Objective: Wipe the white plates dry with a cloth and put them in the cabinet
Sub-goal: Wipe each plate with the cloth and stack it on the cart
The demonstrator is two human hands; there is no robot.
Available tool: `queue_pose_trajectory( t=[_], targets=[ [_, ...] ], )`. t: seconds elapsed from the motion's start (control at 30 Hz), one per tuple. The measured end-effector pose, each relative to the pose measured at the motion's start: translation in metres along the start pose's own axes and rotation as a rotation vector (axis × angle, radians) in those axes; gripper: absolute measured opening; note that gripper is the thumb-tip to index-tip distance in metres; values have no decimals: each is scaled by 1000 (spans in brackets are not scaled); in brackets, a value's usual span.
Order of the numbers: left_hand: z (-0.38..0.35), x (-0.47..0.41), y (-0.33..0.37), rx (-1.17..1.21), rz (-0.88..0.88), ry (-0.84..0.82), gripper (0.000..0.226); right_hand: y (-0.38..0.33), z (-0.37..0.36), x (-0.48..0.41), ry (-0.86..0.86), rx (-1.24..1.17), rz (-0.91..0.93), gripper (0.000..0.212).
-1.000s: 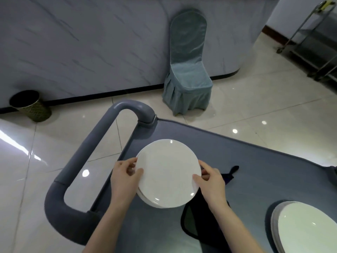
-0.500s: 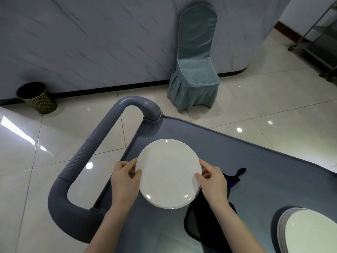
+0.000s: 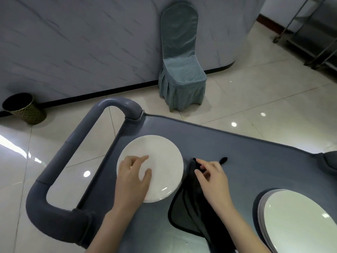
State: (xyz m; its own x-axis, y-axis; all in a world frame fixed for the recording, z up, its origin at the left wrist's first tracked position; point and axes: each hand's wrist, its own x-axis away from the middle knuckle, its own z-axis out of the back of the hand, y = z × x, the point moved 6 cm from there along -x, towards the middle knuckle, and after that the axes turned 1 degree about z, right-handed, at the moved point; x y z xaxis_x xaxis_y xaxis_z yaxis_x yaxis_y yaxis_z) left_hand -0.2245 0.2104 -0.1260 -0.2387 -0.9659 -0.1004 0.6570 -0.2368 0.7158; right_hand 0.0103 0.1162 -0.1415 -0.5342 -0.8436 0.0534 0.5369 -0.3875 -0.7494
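A stack of white plates [image 3: 160, 161] lies on the grey cart top [image 3: 246, 161] near its left end. My left hand [image 3: 132, 178] rests flat on the top plate, fingers spread. Just right of that stack lies a dark grey cloth with black trim [image 3: 186, 214]. My right hand [image 3: 213, 178] is on the cloth's upper end, fingers pinching its black edge. A second stack of white plates [image 3: 299, 221] sits at the lower right of the cart.
The cart's grey loop handle [image 3: 73, 154] sticks out to the left. On the tiled floor beyond stand a blue-covered chair [image 3: 180, 70] and a dark wastebasket [image 3: 23, 108] against a marble-look wall. A metal rack [image 3: 313, 30] is at the far right.
Both hands held the plates by the rim before. Now the stack rests on the cart, my left hand lies on top of it and my right hand has moved onto the cloth.
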Motion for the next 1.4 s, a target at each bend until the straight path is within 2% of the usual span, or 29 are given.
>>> queue_pose_trajectory(
  t=[0.13,0.23,0.43,0.53,0.63,0.8,0.87,1.03,1.2,1.3,1.4],
  targets=[
    [-47,17,69,-34,-261,-146,28,8,44,26,-14,214,213,36],
    [-87,31,115,-83,-435,-258,26,27,85,45,30,428,294,34],
    [-157,78,188,-150,-734,-432,37,99,167,84,82,655,157,27],
    [-188,98,211,-214,-796,-469,42,136,200,104,107,726,64,44],
    [-212,110,223,-296,-736,-551,53,172,226,120,110,767,-18,50],
    [-236,123,231,-351,-768,-521,67,227,250,137,9,784,-218,52],
    [-247,121,221,-350,-671,-580,64,237,255,140,17,693,-267,57],
    [-261,121,206,-147,-257,-761,43,255,256,140,30,270,-428,72],
    [-260,129,209,-132,-153,-721,41,266,256,135,73,113,-528,79],
    [-252,129,207,-60,-88,-698,43,263,256,132,107,72,-497,68],
    [-236,122,198,35,16,-649,45,250,256,126,190,-46,-446,35]
  ],
)
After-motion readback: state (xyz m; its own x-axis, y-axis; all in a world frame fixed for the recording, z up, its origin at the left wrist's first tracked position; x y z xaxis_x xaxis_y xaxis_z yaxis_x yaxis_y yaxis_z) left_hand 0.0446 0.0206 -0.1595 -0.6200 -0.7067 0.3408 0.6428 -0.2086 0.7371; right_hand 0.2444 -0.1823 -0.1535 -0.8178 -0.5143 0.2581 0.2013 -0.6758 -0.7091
